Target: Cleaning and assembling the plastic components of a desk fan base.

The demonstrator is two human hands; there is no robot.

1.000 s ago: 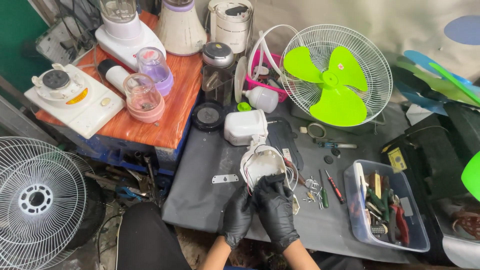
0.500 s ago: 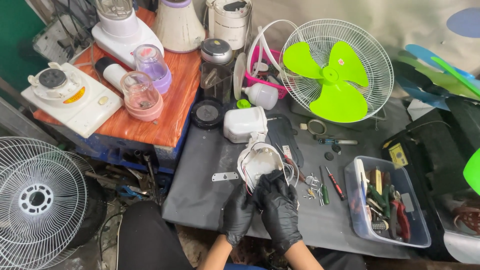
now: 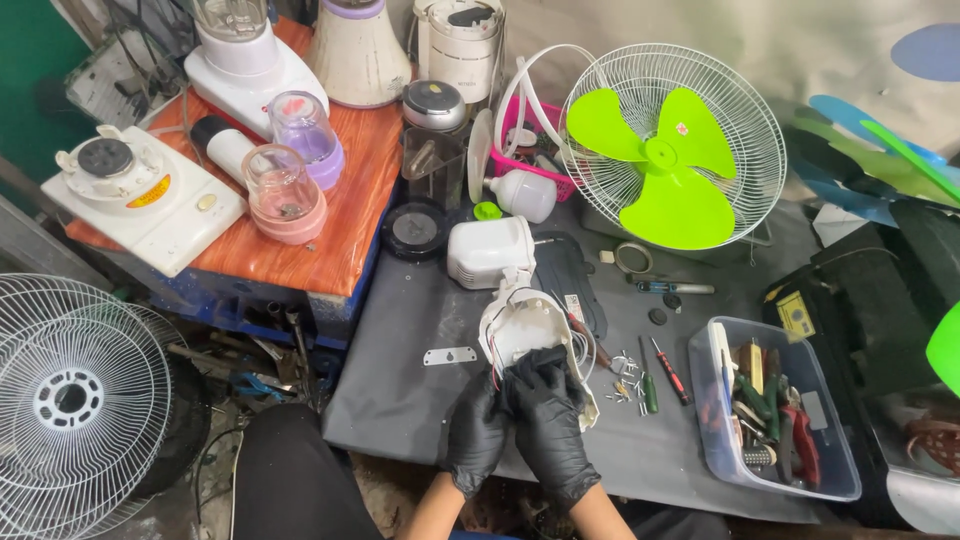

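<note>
Two black-gloved hands meet low on the grey table mat [image 3: 400,390], both wrapped around a white plastic housing [image 3: 525,325] with thin wires spilling out of it. The left hand [image 3: 476,432] cups the housing's lower left side with its fingers curled, and the right hand [image 3: 548,428] closes over the lower end, fingers bent around the shell. Taking that housing as the centre of things: just above it sits a white motor block [image 3: 490,252], touching or nearly touching its top. To its left a small flat metal plate [image 3: 449,355] lies by itself on the mat. To its right are loose screws and two screwdrivers [image 3: 660,372], one green-handled, one red-handled, and beyond them a clear plastic bin [image 3: 722,455] full of hand tools. Well above and to the right stands a fan with green blades [image 3: 665,165] inside a white wire guard.
</note>
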